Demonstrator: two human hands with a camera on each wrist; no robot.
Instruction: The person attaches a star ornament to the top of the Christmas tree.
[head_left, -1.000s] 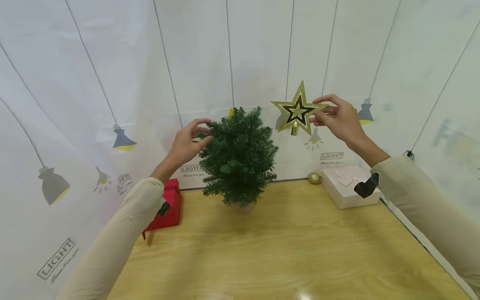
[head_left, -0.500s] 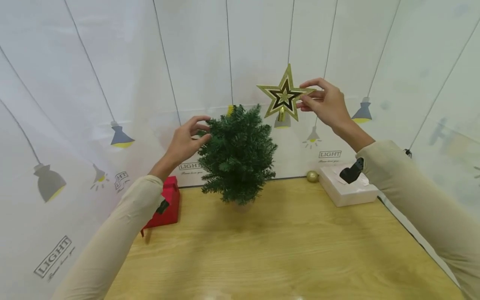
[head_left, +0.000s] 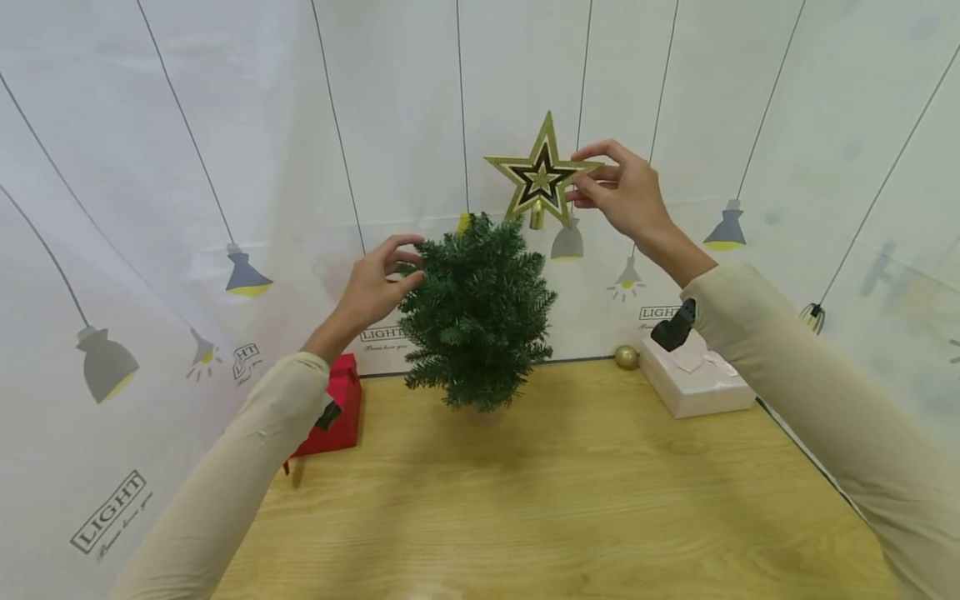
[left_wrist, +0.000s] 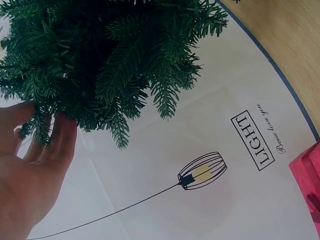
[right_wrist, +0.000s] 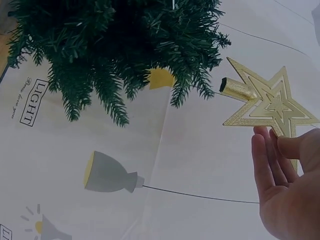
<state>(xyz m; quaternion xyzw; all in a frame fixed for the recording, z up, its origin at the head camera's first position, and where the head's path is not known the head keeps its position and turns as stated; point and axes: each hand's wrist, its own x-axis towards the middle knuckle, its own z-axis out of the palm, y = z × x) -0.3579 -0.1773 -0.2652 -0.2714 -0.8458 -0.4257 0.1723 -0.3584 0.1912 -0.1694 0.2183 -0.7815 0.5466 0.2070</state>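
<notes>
A small green artificial Christmas tree [head_left: 480, 321] stands upright near the back of the wooden table. My left hand [head_left: 369, 287] is at its upper left side; in the left wrist view, thumb and fingers [left_wrist: 64, 145] curl round a branch tip, partly hidden by needles. My right hand [head_left: 633, 196] pinches one point of a gold star tree topper [head_left: 542, 177] between thumb and fingers. The star hangs in the air just above and right of the treetop. Its hollow gold socket [right_wrist: 238, 89] faces down, beside the upper branches and apart from the tip.
At the table's left stands a red gift box [head_left: 341, 417], partly behind my left sleeve. A pale pink box with a bow [head_left: 693, 379] and a gold ball [head_left: 626, 357] sit at the back right. A white lamp-printed backdrop [head_left: 405, 108] rises behind the table [head_left: 525, 508].
My right hand has carried the star leftward and up, from the right of the tree to close above its upper right. The left hand stays at the same branch.
</notes>
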